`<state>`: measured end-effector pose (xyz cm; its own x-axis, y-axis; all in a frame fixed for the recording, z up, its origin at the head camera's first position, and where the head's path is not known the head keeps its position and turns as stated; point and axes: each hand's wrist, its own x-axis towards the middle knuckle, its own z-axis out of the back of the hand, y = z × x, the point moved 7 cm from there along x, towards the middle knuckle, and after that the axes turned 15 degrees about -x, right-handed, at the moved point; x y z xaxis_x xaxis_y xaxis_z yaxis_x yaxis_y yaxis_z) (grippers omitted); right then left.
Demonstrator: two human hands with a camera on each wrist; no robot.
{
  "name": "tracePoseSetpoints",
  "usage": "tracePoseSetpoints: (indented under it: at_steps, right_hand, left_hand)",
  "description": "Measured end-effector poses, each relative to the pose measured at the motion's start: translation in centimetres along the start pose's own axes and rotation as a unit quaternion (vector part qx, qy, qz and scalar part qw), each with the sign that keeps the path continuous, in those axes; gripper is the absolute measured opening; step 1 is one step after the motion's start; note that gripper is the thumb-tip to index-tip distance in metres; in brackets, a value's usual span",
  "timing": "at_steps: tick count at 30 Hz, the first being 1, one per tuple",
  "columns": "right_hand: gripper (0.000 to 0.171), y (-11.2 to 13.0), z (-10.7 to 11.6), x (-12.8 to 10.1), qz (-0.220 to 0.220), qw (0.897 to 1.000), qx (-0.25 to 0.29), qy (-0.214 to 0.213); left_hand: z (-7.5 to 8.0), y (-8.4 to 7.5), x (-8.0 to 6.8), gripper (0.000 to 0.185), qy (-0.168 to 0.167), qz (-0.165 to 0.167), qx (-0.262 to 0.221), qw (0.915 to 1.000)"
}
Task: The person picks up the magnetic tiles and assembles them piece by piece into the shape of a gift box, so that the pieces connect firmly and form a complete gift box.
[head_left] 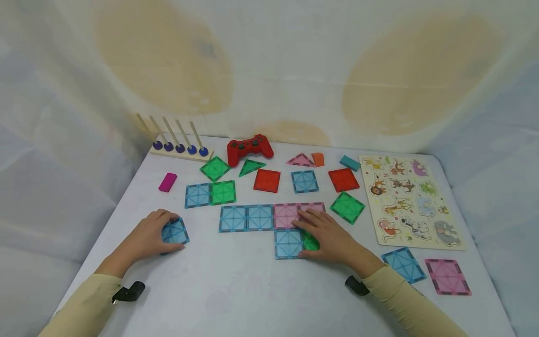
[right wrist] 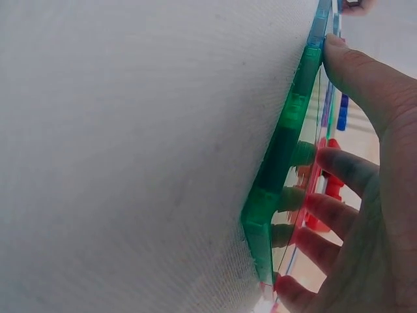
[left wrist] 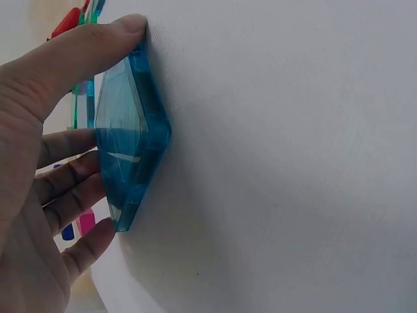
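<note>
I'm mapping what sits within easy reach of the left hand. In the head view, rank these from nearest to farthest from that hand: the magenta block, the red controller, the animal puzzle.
1. Magenta block: just beyond the left hand, near the table's left edge.
2. Red controller: at the back, near the middle.
3. Animal puzzle: far across on the right side.

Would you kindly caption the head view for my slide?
Left hand grips a blue tile; right hand holds a green tile.
</note>
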<state>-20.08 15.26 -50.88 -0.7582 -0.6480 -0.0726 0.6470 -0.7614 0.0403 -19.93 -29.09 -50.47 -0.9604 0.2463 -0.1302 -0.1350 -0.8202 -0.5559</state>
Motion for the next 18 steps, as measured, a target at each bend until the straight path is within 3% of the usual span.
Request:
tracePoseSetpoints:
  at_steps: [5,9,13,18]
  right_hand:
    - [0.091,0.0,0.0,0.0,0.001,1.0,0.001,-0.003]
    - [0.091,0.1,0.0,0.0,0.003,1.0,0.003,-0.005]
    - [0.091,0.0,-0.1,0.0,0.001,1.0,0.002,-0.005]
    - [0.091,0.0,-0.1,0.0,-0.002,1.0,0.002,-0.001]
  left_hand:
    - [-0.6,-0.1,0.0,0.081,0.0,-0.009,-0.003,1.0]
    - [-1.1,-1.1,-0.1,0.08,-0.006,-0.029,-0.013,0.9995]
    - [-1.8,-3.2,0.1,0.08,-0.008,-0.062,-0.029,0.9977]
    - [-2.9,-7.1,0.9,0.081,-0.002,-0.102,-0.044,0.9939]
